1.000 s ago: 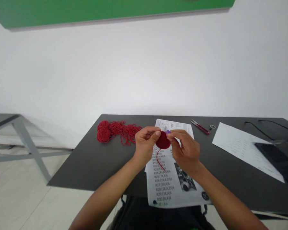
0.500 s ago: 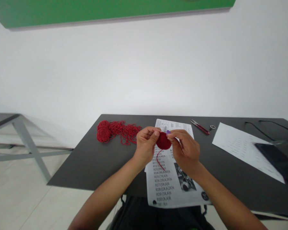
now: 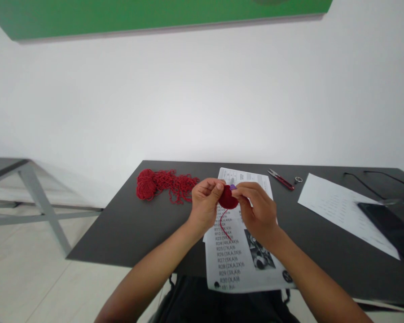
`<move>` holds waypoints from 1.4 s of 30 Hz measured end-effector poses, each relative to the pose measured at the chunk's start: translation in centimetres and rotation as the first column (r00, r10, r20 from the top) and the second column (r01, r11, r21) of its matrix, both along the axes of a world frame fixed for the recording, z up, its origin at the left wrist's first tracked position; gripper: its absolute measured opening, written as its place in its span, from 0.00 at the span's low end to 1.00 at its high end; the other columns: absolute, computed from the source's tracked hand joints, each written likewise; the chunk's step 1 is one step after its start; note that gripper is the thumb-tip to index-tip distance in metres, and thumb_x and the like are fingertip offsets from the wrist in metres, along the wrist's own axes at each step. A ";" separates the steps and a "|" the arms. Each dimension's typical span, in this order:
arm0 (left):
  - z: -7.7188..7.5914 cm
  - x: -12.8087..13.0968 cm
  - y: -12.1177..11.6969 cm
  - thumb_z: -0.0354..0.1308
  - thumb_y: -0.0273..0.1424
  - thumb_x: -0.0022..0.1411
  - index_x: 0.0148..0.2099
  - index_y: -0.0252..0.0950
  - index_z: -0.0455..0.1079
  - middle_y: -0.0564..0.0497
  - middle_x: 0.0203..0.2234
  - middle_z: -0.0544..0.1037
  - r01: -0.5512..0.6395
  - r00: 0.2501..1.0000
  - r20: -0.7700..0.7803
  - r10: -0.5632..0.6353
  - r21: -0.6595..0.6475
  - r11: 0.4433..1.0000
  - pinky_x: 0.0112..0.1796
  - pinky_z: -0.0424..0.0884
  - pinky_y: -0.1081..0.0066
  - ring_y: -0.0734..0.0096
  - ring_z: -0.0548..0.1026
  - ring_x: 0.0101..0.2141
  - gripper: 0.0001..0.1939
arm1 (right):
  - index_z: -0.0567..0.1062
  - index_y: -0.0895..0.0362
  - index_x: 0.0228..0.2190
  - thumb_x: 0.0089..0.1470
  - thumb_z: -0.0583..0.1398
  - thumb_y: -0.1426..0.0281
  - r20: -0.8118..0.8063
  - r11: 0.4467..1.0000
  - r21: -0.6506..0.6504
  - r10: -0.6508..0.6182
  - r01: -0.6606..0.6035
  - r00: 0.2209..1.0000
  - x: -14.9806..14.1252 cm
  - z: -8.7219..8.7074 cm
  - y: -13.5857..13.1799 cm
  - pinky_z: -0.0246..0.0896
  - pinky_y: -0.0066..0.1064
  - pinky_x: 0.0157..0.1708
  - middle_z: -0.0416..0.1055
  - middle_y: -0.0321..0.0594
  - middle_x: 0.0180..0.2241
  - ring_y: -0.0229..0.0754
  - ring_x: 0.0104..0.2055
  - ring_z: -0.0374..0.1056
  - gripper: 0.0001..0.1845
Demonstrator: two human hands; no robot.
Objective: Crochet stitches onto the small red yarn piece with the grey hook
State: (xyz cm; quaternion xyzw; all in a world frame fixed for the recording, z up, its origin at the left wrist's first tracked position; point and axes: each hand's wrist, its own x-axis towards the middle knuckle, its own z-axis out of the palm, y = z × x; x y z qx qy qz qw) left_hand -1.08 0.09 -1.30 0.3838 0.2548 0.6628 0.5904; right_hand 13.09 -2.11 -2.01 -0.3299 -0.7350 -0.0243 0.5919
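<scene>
A small round piece of red crochet work (image 3: 228, 198) is pinched between the thumb and fingers of my left hand (image 3: 207, 197). A loose red yarn tail hangs from its lower edge over the printed sheet. My right hand (image 3: 257, 202) is closed at the right edge of the work, its thumb and forefinger on a crochet hook (image 3: 233, 186). Only a purple bit of the hook shows; the rest is hidden by fingers and yarn. Left of my hands lies a red yarn ball (image 3: 146, 185) with a tangle of loose strands (image 3: 178, 183).
Under my hands is a printed pattern sheet (image 3: 229, 264) on the dark table (image 3: 148, 233). To the right lie red-handled thread snips (image 3: 281, 180), a small metal ring (image 3: 298, 179), a white paper (image 3: 340, 211), a black phone (image 3: 387, 224) and eyeglasses (image 3: 390, 199). A white wall stands behind.
My right hand has shifted slightly left, and the purple part has moved left with it over the top of the red piece. My left hand has stayed nearly still.
</scene>
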 end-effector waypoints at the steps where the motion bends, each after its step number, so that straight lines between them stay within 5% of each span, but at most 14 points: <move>1: 0.0 0.0 0.0 0.77 0.39 0.45 0.29 0.34 0.77 0.52 0.25 0.80 -0.009 1.000 -0.010 0.009 0.007 1.000 0.28 0.71 0.77 0.77 0.74 0.25 0.16 | 0.74 0.51 0.42 0.63 0.58 0.78 0.008 1.000 0.018 0.000 0.000 1.000 0.0 -0.1 0.0 0.75 0.37 0.41 0.77 0.39 0.39 0.42 0.40 0.75 0.11; 6: 0.0 0.0 -0.1 0.77 0.39 0.47 0.30 0.35 0.77 0.52 0.26 0.80 -0.035 0.999 -0.039 0.037 0.046 0.998 0.30 0.72 0.75 0.76 0.75 0.26 0.16 | 0.76 0.51 0.44 0.61 0.60 0.79 0.031 0.995 0.095 -0.047 0.044 0.998 0.0 -0.5 0.1 0.75 0.43 0.48 0.77 0.44 0.46 0.46 0.48 0.76 0.13; 11: -0.1 0.0 -0.1 0.76 0.39 0.47 0.30 0.35 0.77 0.51 0.28 0.81 -0.035 0.998 -0.045 0.037 0.046 0.998 0.31 0.73 0.75 0.75 0.76 0.27 0.16 | 0.76 0.50 0.45 0.60 0.59 0.81 0.117 0.990 0.141 -0.045 0.028 0.992 0.2 -0.5 0.5 0.76 0.43 0.44 0.80 0.43 0.48 0.46 0.45 0.78 0.16; 42: -0.5 0.1 0.0 0.76 0.39 0.48 0.30 0.34 0.77 0.52 0.27 0.80 -0.067 0.994 -0.076 0.073 0.078 0.995 0.31 0.72 0.75 0.76 0.76 0.27 0.15 | 0.77 0.50 0.45 0.61 0.57 0.83 0.053 0.998 0.055 -0.008 0.005 0.999 0.2 -0.6 0.4 0.76 0.45 0.46 0.77 0.43 0.47 0.47 0.48 0.75 0.19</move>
